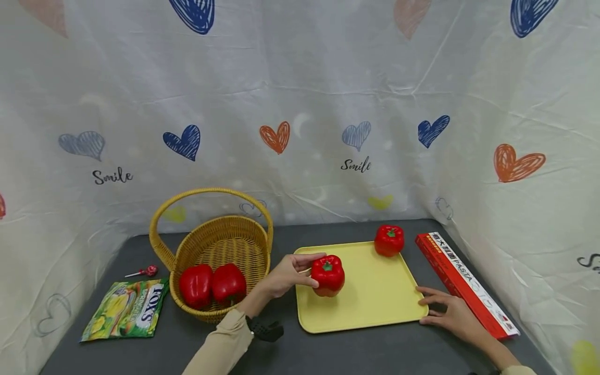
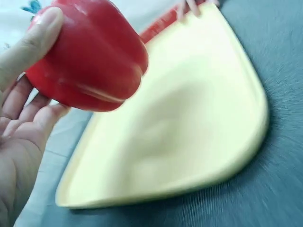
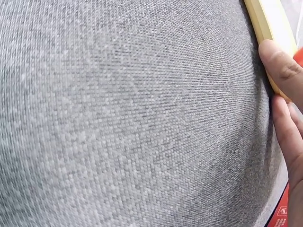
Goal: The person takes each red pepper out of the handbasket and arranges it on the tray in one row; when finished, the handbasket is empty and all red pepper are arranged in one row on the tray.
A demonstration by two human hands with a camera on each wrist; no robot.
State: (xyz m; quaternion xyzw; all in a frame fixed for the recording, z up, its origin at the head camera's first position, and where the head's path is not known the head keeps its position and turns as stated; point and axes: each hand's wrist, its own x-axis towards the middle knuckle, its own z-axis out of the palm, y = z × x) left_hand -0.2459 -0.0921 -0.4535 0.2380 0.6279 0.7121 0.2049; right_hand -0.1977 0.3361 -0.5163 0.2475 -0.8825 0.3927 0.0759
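My left hand (image 1: 284, 277) grips a red bell pepper (image 1: 329, 276) between thumb and fingers, over the left part of a yellow tray (image 1: 365, 307). In the left wrist view that pepper (image 2: 94, 56) hangs above the tray (image 2: 213, 132), with a shadow beneath. My right hand (image 1: 447, 311) touches the tray's right edge with its fingertips. The right wrist view shows its thumb (image 3: 279, 61) against the yellow rim (image 3: 265, 28). Another red bell pepper (image 1: 389, 240) sits at the tray's far right corner. Two more red peppers (image 1: 196, 286) lie in a wicker basket (image 1: 229, 229).
Left of the basket are a green and yellow FOX'S candy bag (image 1: 128, 309) and a red lollipop (image 1: 151, 270). A long red pasta box (image 1: 464, 281) lies to the tray's right. Behind the dark tabletop (image 1: 328, 354) hangs a white curtain (image 1: 304, 67) with hearts.
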